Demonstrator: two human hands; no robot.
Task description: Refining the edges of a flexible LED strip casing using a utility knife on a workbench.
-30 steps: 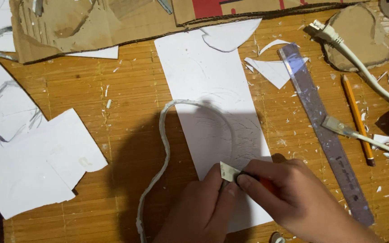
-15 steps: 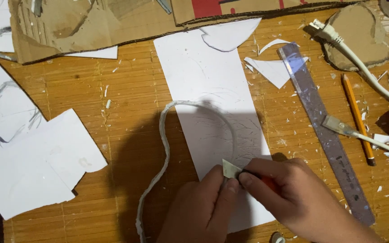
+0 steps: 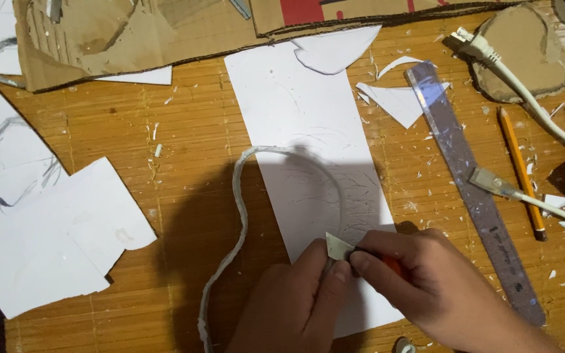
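My right hand is clamped on a craft knife with a red-orange handle; its pale blade tip rests on the white sheet. My left hand lies flat beside it, fingertips touching the blade area and pressing the sheet down. The two hands are together, touching, at the lower end of the sheet.

The white sheet lies lengthwise on the wooden table, its surface scored with faint curved lines. A thin curved strip runs from the sheet's left edge down past my left wrist.

No containers are in view. Packaging: flattened brown cardboard lies along the top edge of the table, one panel carrying a red patch; a rounded cardboard piece sits at top right under a white cable.

A metal ruler lies diagonally just right of the sheet, with a yellow pencil near it and a second cable plug lying across the ruler. White paper offcuts are stacked at left, smaller ones near the ruler's top. Small white scraps are scattered across the table.
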